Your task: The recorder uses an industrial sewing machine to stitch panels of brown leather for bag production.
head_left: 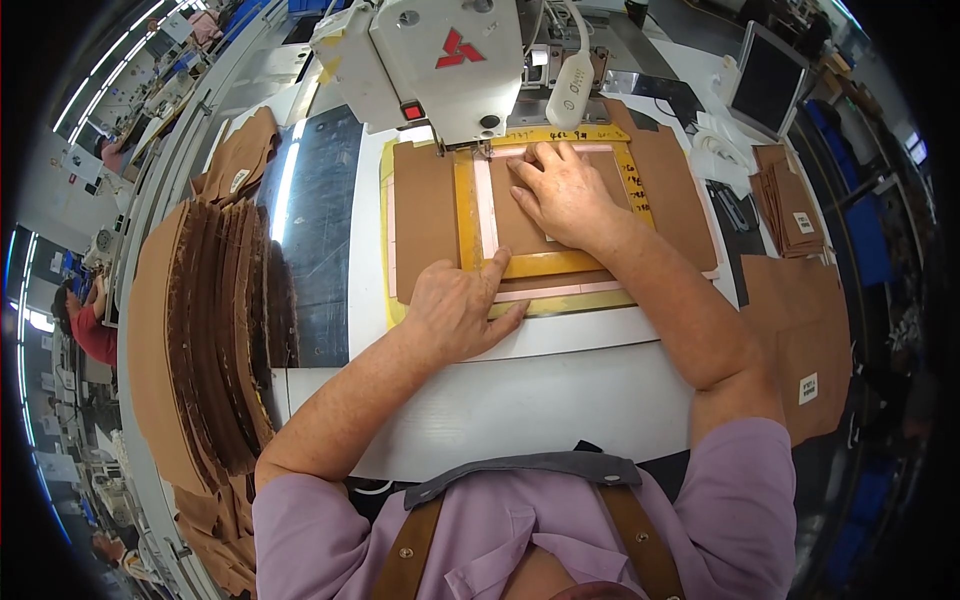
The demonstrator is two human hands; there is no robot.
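A brown fabric panel (425, 185) lies flat under a white sewing machine head (450, 70). On top of it sits a yellow template frame (560, 265) with handwritten marks and pale strips along its inner edges. Inside the frame shows a smaller brown fabric piece (515, 225). My right hand (572, 195) rests on that piece and the frame's upper part, fingers bent but apart. My left hand (455, 305) lies at the frame's lower left corner, index finger stretched onto it and thumb spread toward the yellow lower border. Neither hand grips anything. The palms' undersides are hidden.
Tall stacks of brown fabric pieces (225, 320) stand on the left. More brown panels (795, 335) lie at right, below a smaller stack (785, 205). A monitor (768, 80) and a dark hand tool (733, 207) are at far right. A person in red (92, 325) is at far left.
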